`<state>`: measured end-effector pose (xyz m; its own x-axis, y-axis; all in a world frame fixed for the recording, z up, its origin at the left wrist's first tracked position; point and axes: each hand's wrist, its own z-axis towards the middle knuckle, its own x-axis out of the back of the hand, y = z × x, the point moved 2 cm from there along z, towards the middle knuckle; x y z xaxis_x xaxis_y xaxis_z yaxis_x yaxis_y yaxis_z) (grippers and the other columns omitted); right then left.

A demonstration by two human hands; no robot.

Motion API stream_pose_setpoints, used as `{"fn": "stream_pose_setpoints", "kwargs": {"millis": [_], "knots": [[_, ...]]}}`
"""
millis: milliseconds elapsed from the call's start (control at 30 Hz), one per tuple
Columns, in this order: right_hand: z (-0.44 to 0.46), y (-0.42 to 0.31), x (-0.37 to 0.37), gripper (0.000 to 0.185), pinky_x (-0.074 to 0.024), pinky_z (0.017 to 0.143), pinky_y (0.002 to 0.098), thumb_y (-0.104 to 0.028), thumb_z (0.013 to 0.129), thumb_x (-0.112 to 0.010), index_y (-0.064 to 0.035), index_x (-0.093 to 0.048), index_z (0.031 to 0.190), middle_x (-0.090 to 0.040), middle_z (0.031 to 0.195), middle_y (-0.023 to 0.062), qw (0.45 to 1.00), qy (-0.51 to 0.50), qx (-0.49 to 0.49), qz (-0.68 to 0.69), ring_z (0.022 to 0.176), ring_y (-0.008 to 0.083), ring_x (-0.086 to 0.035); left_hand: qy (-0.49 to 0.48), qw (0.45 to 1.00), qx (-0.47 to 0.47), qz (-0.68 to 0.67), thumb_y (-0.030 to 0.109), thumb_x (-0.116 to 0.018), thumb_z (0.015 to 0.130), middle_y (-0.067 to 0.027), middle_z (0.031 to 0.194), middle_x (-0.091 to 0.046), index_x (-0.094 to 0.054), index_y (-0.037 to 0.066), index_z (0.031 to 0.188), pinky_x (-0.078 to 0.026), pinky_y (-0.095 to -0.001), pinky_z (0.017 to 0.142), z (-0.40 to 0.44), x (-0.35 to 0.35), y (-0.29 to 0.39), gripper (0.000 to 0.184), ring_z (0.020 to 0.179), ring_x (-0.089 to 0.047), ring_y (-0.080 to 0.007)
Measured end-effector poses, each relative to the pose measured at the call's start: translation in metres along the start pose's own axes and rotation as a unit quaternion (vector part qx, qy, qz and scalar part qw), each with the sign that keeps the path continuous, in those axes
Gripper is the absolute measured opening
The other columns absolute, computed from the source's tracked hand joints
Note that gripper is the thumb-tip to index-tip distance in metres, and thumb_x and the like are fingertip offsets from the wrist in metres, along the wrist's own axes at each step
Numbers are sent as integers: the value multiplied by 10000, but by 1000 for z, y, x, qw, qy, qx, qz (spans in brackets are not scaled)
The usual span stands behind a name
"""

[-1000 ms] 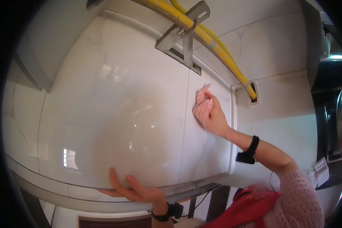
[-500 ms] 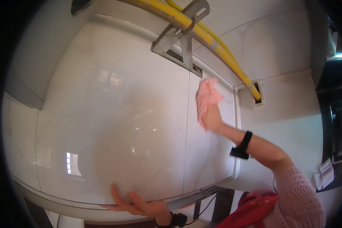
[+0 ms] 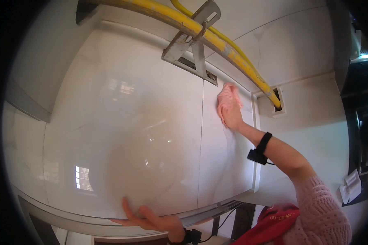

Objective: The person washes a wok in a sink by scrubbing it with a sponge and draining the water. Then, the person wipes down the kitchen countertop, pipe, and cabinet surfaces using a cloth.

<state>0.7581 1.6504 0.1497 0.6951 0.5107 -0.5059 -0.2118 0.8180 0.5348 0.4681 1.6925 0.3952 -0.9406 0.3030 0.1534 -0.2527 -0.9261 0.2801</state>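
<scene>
Pink cloth (image 3: 229, 98) held against white tiles (image 3: 151, 98) at two o'clock.
It is gripped by the right hand (image 3: 233, 117); their edge is apparently touched by the open left hand (image 3: 154, 220), near seven.

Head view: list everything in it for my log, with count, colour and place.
Glossy surface: one, white, filling the centre
Cloth: one, pink, on the surface's right part
Thick pipe: one, yellow, across the top
Thin pipe: one, yellow, beside it
Bracket: one, grey metal, top centre
Framed opening: one, white frame, upper right, pipe entering
Unclear folded item: one, white, lower right
Wrist straps: two, black, one per wrist
Garment: one, red, bottom
Knitted sleeve: one, pink, lower right
Right hand: one, on the cloth
Left hand: one, at the surface's lower edge
</scene>
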Motion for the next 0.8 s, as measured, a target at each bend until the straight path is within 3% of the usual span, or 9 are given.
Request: {"fn": "stream_pose_setpoints", "kwargs": {"millis": [33, 133, 167, 233, 400, 467, 600, 700, 800], "knots": [[11, -4, 6, 441, -308, 1132, 472, -114, 983, -411, -78, -459, 1419, -549, 1300, 47, 976, -11, -8, 217, 1251, 310, -478, -2, 1000, -8, -3, 283, -456, 1030, -171, 1502, -409, -263, 31, 1557, -371, -490, 1135, 1, -1, 0, 615, 1367, -409, -347], [7, 25, -3, 478, -329, 1134, 432, -65, 1011, -395, -61, -402, 1488, -536, 1330, 38, 995, 58, -30, 76, 1245, 252, -489, -62, 976, -113, 177, 288, -437, 1032, -181, 1496, -407, -329, 3, 1521, -357, -488, 1143, 4, 25, -27, 576, 1386, -379, -350], [7, 37, -48, 451, -346, 1123, 431, -55, 1001, -408, -48, -447, 1450, -551, 1299, 49, 919, 111, 0, -377, 1236, 253, -499, -71, 968, -125, 204, 286, -430, 1033, -183, 1495, -405, -345, -4, 1511, -353, -486, 1145, 4, 27, -30, 566, 1392, -371, -350], [3, 38, -75, 347, -399, 1073, 418, -82, 980, -446, -44, -532, 1314, -580, 1206, 76, 538, 107, 51, -834, 1197, 233, -527, -62, 982, -89, 154, 277, -416, 1035, -184, 1498, -400, -359, -14, 1500, -349, -485, 1147, 3, 17, -18, 551, 1397, -361, -350], [0, -9, -20, 279, -404, 1067, 474, -88, 884, -502, -56, -612, 1139, -613, 1149, 160, 180, -62, -82, -978, 1173, 299, -547, -46, 996, -41, 60, 268, -407, 1026, -177, 1508, -380, -329, -32, 1507, -352, -487, 1144, 3, 5, -7, 572, 1397, -360, -351], [21, -19, -43, 314, -381, 1092, 461, -85, 889, -489, -50, -596, 1182, -610, 1206, 171, 490, 133, -139, -850, 1203, 339, -539, -60, 990, -69, 108, 270, -412, 1019, -166, 1508, -374, -252, -29, 1537, -365, -480, 1137, 6, 11, -14, 620, 1388, -375, -346], [15, 10, -52, 484, -413, 1041, 441, -119, 896, -492, -23, -515, 1370, -605, 1203, 150, 451, 75, 61, -887, 1200, 372, -531, -64, 990, -73, 104, 280, -419, 1013, -160, 1500, -381, -126, -9, 1576, -398, -467, 1116, 4, 10, -17, 698, 1369, -404, -341], [29, -7, -83, 566, -356, 1119, 415, -141, 903, -499, 3, -426, 1445, -561, 1329, 168, 507, 100, -52, -855, 1269, 374, -497, -45, 995, -46, 79, 287, -421, 1010, -167, 1488, -393, -171, -9, 1567, -409, -462, 1108, 3, 7, -9, 678, 1366, -404, -345], [31, -8, -62, 436, -308, 1155, 433, -141, 932, -488, 13, -478, 1340, -555, 1317, 166, 396, 72, -42, -914, 1285, 360, -478, -73, 976, -119, 168, 294, -428, 999, -166, 1478, -395, -220, -19, 1553, -415, -457, 1103, 7, 22, -28, 670, 1366, -397, -341]]}}
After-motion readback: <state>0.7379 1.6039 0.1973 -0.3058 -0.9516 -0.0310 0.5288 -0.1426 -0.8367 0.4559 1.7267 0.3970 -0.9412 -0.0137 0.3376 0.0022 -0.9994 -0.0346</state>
